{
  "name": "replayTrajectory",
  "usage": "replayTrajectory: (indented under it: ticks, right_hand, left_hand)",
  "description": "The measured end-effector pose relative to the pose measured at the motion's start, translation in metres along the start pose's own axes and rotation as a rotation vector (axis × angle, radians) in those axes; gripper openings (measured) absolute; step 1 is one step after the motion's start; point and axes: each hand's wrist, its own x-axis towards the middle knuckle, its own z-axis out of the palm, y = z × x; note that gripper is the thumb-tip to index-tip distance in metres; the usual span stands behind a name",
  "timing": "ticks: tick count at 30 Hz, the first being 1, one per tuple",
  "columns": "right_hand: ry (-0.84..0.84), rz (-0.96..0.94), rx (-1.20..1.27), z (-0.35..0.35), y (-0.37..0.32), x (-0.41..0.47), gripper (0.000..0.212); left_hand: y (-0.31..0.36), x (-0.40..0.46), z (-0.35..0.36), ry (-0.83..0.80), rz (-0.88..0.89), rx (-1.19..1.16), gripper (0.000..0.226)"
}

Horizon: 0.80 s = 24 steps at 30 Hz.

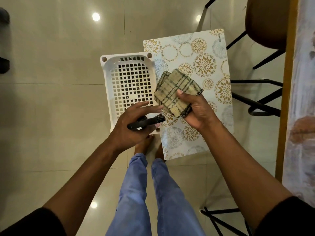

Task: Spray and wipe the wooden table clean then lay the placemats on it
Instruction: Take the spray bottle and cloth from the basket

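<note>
Fingers, right: the right hand point(197, 109) grasps a folded checked cloth point(177, 92), thumb pressed on its top face, the other fingers curled beneath.
Fingers, left: the left hand point(134, 126) is wrapped round a black spray head point(146, 123); the forefinger and middle finger stretch out loosely above it, the rest curl under. Whatever bottle hangs below the head is hidden by the hand.
Spray head direction: its long axis runs nearly level across the view, nozzle pointing right and slightly up the frame, towards the cloth.
Cloth: one piece, beige with dark green stitched lines, folded into a thick pad, held over the placemats just right of the basket.
Placemats: a flat stack point(201, 65) lying on the tiled floor point(51, 82), white with gold and grey flower rings; long axis runs away from the person, tilted a little left at the far end. How many are stacked cannot be told.
Basket: one white plastic basket point(109, 86) with a grid bottom, on the floor touching the placemats' left edge.
Table: one wooden table, its edge point(288, 82) along the right side, with a pale cover on top.
Chairs: black metal legs point(259, 99) and one brown seat point(265, 23) beside the table.
Person: standing, two legs in blue jeans point(136, 193), bare feet by the near end of the placemats.
</note>
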Motion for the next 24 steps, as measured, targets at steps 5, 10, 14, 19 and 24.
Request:
replayTrajectory:
  ticks: [5,10,14,19,24]
  right_hand:
    - [-0.009,0.009,-0.003,-0.001,0.002,-0.004,0.045]
    - [0.011,-0.015,-0.004,-0.001,0.001,-0.006,0.044]
    - [0.017,-0.050,0.001,0.003,-0.001,-0.012,0.043]
    - [0.090,-0.078,0.021,0.008,-0.009,-0.032,0.045]
    - [0.080,-0.079,0.063,0.024,-0.019,-0.074,0.049]
  left_hand:
    - [0.000,0.008,-0.001,0.054,0.026,-0.006,0.038]
    - [0.008,0.014,0.005,0.034,0.038,-0.189,0.031]
    - [0.019,0.016,0.001,0.049,-0.082,-0.232,0.038]
    - [0.061,0.017,-0.017,0.090,-0.004,-0.221,0.026]
    - [0.102,0.009,-0.038,0.183,0.041,-0.083,0.032]
